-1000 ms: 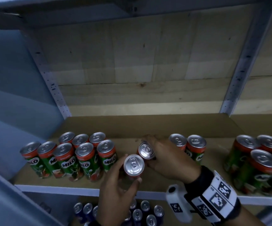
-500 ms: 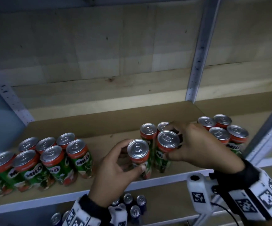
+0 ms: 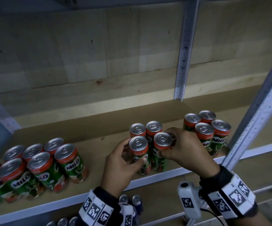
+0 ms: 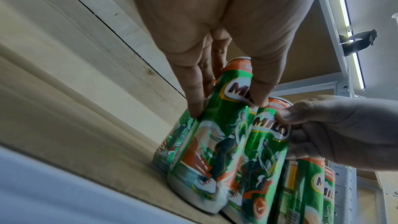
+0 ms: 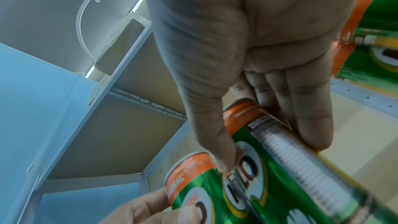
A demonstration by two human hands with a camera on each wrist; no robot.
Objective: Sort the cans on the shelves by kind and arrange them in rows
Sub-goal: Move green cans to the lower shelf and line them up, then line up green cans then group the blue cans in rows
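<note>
While both hands work at the front of the wooden shelf (image 3: 99, 149), each one holds a green-and-orange Milo can of its own. The left hand (image 3: 120, 167) grips the front-left can (image 3: 139, 154) with thumb on the near face and fingers curled round the far side; the left wrist view shows this can standing on the board. The right hand (image 3: 185, 149) pinches the front-right can (image 3: 161, 149) near its top, thumb in front and fingers behind. These two cans stand side by side, touching, just in front of two more cans (image 3: 146, 129), so the middle cluster counts four in a two-by-two block near the shelf's front edge. To the right, against the slanted metal upright (image 3: 252, 119), stands a second block of four cans (image 3: 208, 128), also two by two. To the left sits a larger group of Milo cans (image 3: 39, 162) in two rows: seven tops can be counted, with the group cut by the picture's edge. On the lower shelf, several smaller blue cans (image 3: 137, 204) show between the wrists; their number cannot be told, as the wristbands cover some.
</note>
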